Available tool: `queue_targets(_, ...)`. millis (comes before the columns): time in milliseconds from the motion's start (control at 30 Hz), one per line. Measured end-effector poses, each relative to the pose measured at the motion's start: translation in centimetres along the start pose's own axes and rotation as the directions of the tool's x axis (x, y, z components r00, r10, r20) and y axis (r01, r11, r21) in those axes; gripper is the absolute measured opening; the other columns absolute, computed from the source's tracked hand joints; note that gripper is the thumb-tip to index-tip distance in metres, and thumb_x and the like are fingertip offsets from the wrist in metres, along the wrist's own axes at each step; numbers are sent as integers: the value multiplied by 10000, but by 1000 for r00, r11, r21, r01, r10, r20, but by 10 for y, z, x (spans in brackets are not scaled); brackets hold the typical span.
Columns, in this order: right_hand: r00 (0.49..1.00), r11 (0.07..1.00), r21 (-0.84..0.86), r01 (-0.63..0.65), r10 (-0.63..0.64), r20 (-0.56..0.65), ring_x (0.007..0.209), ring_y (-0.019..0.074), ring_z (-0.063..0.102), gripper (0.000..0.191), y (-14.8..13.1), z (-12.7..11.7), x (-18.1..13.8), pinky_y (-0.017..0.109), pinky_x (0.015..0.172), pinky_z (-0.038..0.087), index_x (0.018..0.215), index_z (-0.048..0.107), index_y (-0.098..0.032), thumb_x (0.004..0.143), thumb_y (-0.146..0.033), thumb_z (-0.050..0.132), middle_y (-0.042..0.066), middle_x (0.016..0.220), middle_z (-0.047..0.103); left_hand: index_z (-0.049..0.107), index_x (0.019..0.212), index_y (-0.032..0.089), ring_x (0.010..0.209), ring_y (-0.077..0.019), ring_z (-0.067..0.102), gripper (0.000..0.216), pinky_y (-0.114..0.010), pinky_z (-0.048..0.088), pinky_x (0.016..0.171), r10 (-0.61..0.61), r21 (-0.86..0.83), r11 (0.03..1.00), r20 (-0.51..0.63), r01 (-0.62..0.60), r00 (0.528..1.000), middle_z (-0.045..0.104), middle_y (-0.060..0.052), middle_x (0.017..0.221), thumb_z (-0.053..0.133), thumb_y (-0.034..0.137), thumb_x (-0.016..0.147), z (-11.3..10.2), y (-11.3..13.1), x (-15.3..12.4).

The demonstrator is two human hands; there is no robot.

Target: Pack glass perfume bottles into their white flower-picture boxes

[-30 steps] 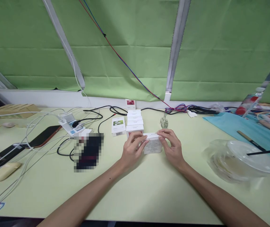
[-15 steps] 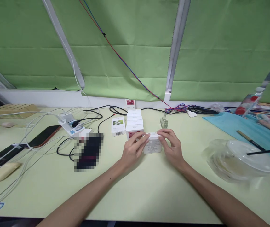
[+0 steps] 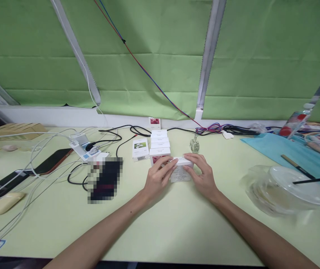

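A small white printed box (image 3: 181,174) stands upright on the pale green table, its text side toward me. My left hand (image 3: 157,178) grips its left side, fingertips at the top edge. On the right, my right hand (image 3: 204,175) holds the box with the thumb on its near face and fingers over the top. Just behind stands a row of several similar white boxes (image 3: 160,151) with a pink picture on the front one. A white box with a flower picture (image 3: 140,150) lies to their left. Another pink-pictured box (image 3: 154,123) is at the back.
A clear glass object (image 3: 194,145) sits behind my right hand. Cables and a power strip (image 3: 83,149), a phone (image 3: 52,161) and a soap-like bar (image 3: 5,203) are on the left. A lidded plastic bowl (image 3: 297,185) and a blue cloth (image 3: 274,147) occupy the right.
My right hand has shifted slightly left, its thumb now on the box's near face and its fingers further over the top. My left hand and the box stay almost in place.
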State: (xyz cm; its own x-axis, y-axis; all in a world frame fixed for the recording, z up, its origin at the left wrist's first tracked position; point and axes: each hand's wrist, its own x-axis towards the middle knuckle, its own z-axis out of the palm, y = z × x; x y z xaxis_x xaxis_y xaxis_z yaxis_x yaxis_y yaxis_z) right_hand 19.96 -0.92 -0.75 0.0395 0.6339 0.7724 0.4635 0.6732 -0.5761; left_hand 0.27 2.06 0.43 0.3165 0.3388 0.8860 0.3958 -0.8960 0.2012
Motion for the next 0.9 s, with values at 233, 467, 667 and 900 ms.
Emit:
queue_targets(233, 1000, 999, 46, -27, 27, 0, 1159, 220, 650, 285, 2, 2, -3, 410, 998, 541, 1218, 705, -291, 948, -213, 663, 79, 1206, 689, 608, 1367, 285, 1028, -163, 679, 420, -248, 608, 761, -8, 4, 1000, 48, 8, 999, 657, -81, 1161, 584, 122, 981, 0, -1, -2)
queue_targets(467, 999, 998, 40, -44, 45, -28, 1150, 223, 665, 254, 0, 4, -2, 398, 984, 555, 1189, 726, -280, 950, -229, 659, 80, 1199, 700, 615, 1366, 271, 1097, -176, 663, 424, -286, 600, 862, -8, -4, 1000, 71, 8, 997, 655, -95, 1220, 594, 105, 975, 2, -2, -3)
queue_targets(667, 998, 998, 28, -53, 54, -35, 1152, 225, 668, 256, 1, 4, -4, 399, 979, 565, 1190, 731, -284, 950, -239, 658, 86, 1210, 703, 634, 1342, 275, 1099, -178, 668, 387, -282, 613, 845, -35, -18, 999, 76, 36, 997, 657, -94, 1228, 581, 129, 987, 3, -2, -5)
queue_targets(900, 998, 999, 9, -53, 53, -46, 1148, 222, 675, 248, 1, 5, -5, 393, 956, 578, 1186, 740, -284, 954, -252, 658, 92, 1223, 709, 645, 1321, 271, 1080, -172, 675, 363, -277, 632, 822, -79, -45, 996, 94, 83, 992, 642, -94, 1259, 575, 137, 991, 3, 1, -7)
